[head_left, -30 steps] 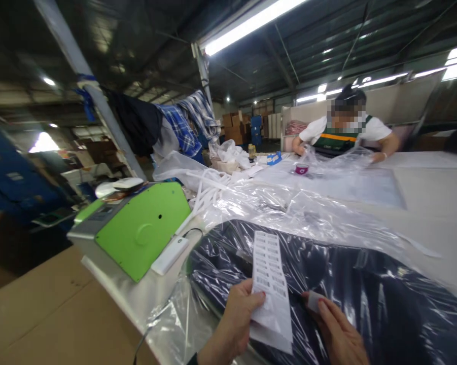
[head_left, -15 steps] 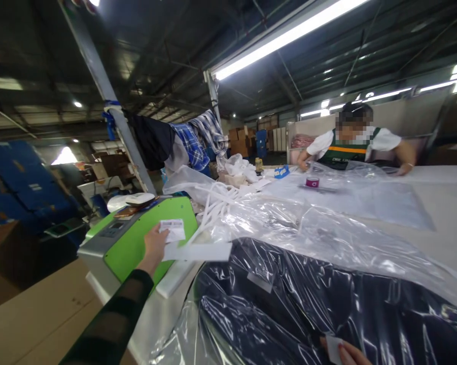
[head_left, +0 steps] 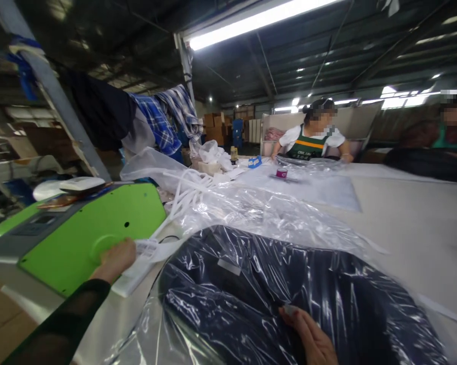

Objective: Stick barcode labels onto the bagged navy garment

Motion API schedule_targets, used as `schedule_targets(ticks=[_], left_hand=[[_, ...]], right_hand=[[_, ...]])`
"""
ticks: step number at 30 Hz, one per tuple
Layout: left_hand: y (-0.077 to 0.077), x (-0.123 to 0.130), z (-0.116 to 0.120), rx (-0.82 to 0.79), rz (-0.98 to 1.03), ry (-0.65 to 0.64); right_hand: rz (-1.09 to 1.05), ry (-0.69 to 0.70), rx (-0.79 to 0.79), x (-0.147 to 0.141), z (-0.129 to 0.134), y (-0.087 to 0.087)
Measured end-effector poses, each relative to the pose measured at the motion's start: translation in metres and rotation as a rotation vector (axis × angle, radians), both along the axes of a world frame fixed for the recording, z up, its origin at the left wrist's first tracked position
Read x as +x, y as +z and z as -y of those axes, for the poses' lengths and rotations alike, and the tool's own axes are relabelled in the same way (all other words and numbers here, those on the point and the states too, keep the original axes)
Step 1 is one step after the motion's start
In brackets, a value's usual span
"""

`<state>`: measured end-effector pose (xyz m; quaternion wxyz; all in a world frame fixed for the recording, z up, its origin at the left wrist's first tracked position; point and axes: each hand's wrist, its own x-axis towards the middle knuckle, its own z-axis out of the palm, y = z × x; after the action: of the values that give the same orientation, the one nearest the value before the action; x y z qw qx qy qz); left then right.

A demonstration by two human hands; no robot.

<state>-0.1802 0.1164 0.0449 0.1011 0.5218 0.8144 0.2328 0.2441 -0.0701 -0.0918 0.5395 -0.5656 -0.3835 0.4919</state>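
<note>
Beside the green side panel of a machine (head_left: pixel 95 228), my left hand (head_left: pixel 117 259) is closed on a white printed label (head_left: pixel 146 247); part of the label sticks out to the right of the knuckles. My right hand (head_left: pixel 310 332) pinches a small whitish piece of label or paper (head_left: pixel 289 308) between thumb and fingers. It rests over a dark padded item in clear plastic (head_left: pixel 327 274), which covers the near part of the table. A pale rectangular sticker (head_left: pixel 229 267) lies on the plastic near the item's upper left.
Loose clear plastic film (head_left: pixel 251 203) and white strips (head_left: pixel 182 195) lie behind the wrapped item. Farther back are a tape roll (head_left: pixel 281 173) and a blue object (head_left: pixel 254 162). A co-worker in a green apron (head_left: pixel 308 144) stands across the table; another person is at far right.
My left hand has lowered with the label, beside the machine. My right hand has come further into view over the wrapped item. The view has turned right, showing a second person.
</note>
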Motion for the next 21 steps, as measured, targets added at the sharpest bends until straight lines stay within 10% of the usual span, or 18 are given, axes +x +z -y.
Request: schedule_targets(ticks=[6, 9, 13, 21], left_hand=[[0.007, 0.120, 0.057, 0.184, -0.204, -0.525], [-0.013, 0.195, 0.100, -0.126, 0.287, -0.833], [-0.049, 0.256, 0.138, -0.685, 0.938, -0.669], [-0.042, 0.265, 0.135, -0.730, 0.964, -0.476]], right_hand=[[0.194, -0.002, 0.106, -0.009, 0.001, -0.020], [0.340, -0.027, 0.258, -0.013, 0.003, -0.022], [0.576, -0.005, 0.452, -0.017, 0.003, -0.022], [0.878, -0.064, 0.715, -0.027, -0.001, -0.008]])
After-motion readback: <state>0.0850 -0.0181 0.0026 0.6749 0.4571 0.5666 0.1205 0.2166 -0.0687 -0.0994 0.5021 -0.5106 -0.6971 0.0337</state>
